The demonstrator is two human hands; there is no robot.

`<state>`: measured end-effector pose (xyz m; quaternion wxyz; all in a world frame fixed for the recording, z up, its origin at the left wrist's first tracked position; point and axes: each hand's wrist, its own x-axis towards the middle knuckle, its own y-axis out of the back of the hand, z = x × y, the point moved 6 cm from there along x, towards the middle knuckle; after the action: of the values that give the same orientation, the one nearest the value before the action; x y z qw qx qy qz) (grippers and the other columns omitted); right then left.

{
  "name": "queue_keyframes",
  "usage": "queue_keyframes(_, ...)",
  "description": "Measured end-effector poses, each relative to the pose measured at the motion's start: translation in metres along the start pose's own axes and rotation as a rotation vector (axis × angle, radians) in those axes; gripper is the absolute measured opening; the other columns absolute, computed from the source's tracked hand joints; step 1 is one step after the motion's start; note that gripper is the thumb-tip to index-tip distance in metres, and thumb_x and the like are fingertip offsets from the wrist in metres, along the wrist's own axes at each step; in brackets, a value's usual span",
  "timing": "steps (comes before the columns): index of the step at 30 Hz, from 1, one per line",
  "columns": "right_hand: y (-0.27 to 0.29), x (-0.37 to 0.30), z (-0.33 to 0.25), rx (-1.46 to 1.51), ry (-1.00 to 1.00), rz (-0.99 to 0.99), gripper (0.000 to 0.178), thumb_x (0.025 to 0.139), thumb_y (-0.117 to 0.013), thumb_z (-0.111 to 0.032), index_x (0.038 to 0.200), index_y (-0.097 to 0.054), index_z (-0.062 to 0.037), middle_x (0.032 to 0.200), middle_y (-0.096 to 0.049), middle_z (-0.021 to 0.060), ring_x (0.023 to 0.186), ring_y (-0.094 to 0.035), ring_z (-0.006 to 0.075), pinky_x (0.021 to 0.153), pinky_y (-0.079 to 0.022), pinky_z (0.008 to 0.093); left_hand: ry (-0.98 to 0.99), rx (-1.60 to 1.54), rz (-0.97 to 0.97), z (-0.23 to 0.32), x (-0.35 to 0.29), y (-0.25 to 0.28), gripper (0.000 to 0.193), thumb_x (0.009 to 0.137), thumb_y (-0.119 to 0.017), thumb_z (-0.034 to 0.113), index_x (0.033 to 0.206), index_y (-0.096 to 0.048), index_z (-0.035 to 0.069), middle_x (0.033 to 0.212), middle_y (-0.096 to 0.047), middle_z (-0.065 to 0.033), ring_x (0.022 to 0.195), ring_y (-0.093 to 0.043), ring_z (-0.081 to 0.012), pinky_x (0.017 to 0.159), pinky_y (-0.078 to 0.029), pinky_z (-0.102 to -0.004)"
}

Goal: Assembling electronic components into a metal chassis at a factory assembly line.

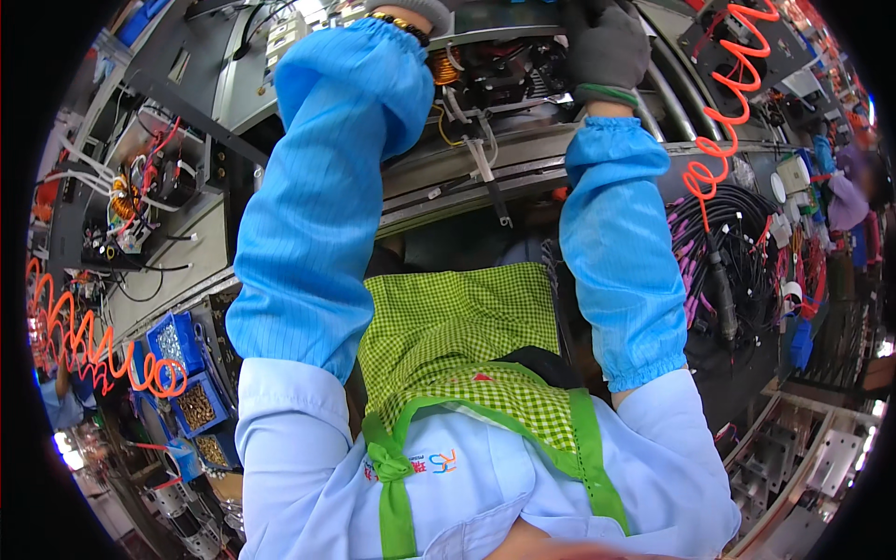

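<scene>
An open metal-framed electrical unit [509, 70] lies ahead of me at the top edge, with dark parts and loose wires inside. A copper-wound coil [446, 66] sits at its left side, and a white cable with a dark end [483, 163] hangs over its near edge. My left hand [418, 11], in a grey glove, reaches the unit's left side; its fingers are cut off by the picture's edge. My right hand [609, 51], in a dark grey glove, rests at the unit's right side with its fingers hidden. Blue sleeves cover both forearms.
Another open unit with a coil [126, 196] stands on the left. Blue bins of small fasteners [198, 406] sit below it. Orange coiled air hoses hang on both sides [742, 79]. A screwdriver-like tool [721, 294] hangs by a bundle of black cables [747, 243]. Metal rollers [686, 89] lie right.
</scene>
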<state>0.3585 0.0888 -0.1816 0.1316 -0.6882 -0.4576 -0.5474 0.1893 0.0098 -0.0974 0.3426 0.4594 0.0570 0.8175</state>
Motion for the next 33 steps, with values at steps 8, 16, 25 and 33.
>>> queue_keyframes(8,-0.004,-0.002,0.01,-0.049,0.02,-0.04,0.021,0.082,-0.064,-0.029,0.085,-0.068,-0.0092,0.082,-0.064,0.0161,0.078,-0.061,0.0351,0.068,-0.048,0.0457,-0.047,-0.037,0.045,-0.008,0.0,-0.012,0.036,0.09,-0.052,0.035,0.103,-0.067,0.005,0.096,-0.067,-0.021,0.094,-0.063,-0.036,0.084,-0.048,-0.0399)
queue_keyframes(16,0.003,0.0,-0.005,0.021,0.026,-0.061,0.02,0.082,-0.064,-0.027,0.086,-0.068,-0.0082,0.083,-0.064,0.0159,0.078,-0.061,0.0352,0.068,-0.047,0.0451,-0.03,-0.01,0.04,-0.001,-0.003,-0.002,0.04,0.09,-0.051,0.039,0.101,-0.067,0.005,0.095,-0.067,-0.0208,0.094,-0.063,-0.0365,0.084,-0.048,-0.0414)
queue_keyframes(25,-0.006,-0.002,-0.001,-0.135,0.006,-0.064,0.019,0.082,-0.063,-0.029,0.085,-0.065,-0.0097,0.081,-0.063,0.0141,0.078,-0.061,0.0338,0.07,-0.047,0.0438,-0.01,0.086,0.048,-0.003,-0.003,-0.006,0.04,0.09,-0.05,0.04,0.103,-0.066,0.006,0.096,-0.066,-0.0211,0.095,-0.062,-0.0371,0.086,-0.047,-0.043)
queue_keyframes(33,-0.005,0.009,0.018,0.109,0.136,-0.324,0.031,0.083,-0.063,-0.033,0.105,-0.069,-0.0123,0.094,-0.067,0.0174,0.09,-0.064,0.0326,0.08,-0.049,0.0398,0.034,0.074,-0.055,-0.003,-0.001,-0.002,0.041,0.09,-0.051,0.04,0.102,-0.065,0.004,0.096,-0.065,-0.0238,0.095,-0.061,-0.039,0.085,-0.046,-0.0445)
